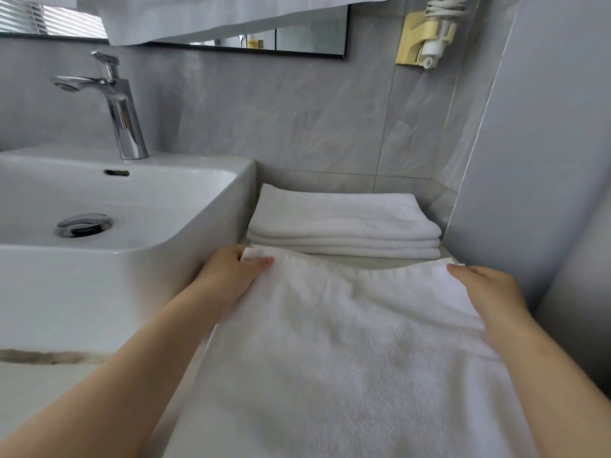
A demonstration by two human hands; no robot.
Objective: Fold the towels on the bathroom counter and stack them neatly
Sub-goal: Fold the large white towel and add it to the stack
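Observation:
A white towel (347,352) is spread over the counter's front edge and hangs toward me. My left hand (228,279) pinches its far left corner, thumb on top. My right hand (486,292) grips the far right corner. Behind it a stack of folded white towels (344,223) lies on the counter (357,261) against the back wall, between the basin and the right wall. The stack and the held towel are apart.
A white basin (139,206) with a chrome tap (115,104) and drain (84,224) stands at the left, close to my left hand. A wall (529,160) closes the right side. A hair dryer holder (426,38) hangs above. Another white cloth (215,14) hangs by the mirror.

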